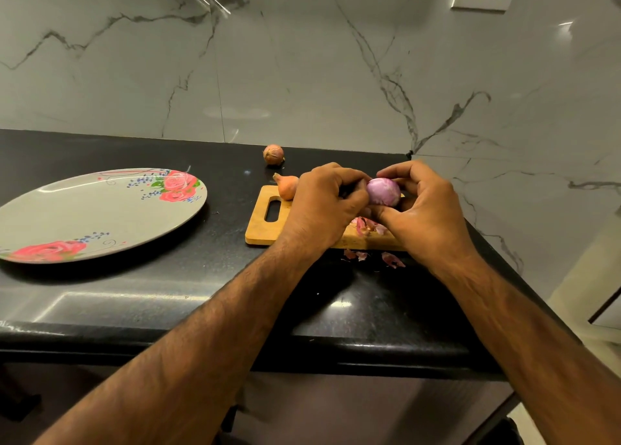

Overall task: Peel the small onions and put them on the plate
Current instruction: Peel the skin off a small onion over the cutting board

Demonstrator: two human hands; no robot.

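Observation:
A small purple onion point(383, 192), its outer skin off, is pinched between my left hand point(322, 209) and my right hand point(423, 209) above a wooden cutting board point(262, 226). Two unpeeled brown onions remain: one point(286, 186) rests at the board's far left corner, the other point(273, 154) lies on the counter near the wall. A grey plate with red roses point(100, 212) sits to the left, with nothing on it.
Onion skin scraps point(366, 226) lie on the board, and more skin scraps point(391, 259) lie on the black counter point(168, 293) in front of it. A marble wall stands behind and to the right. The counter's front edge is close to me.

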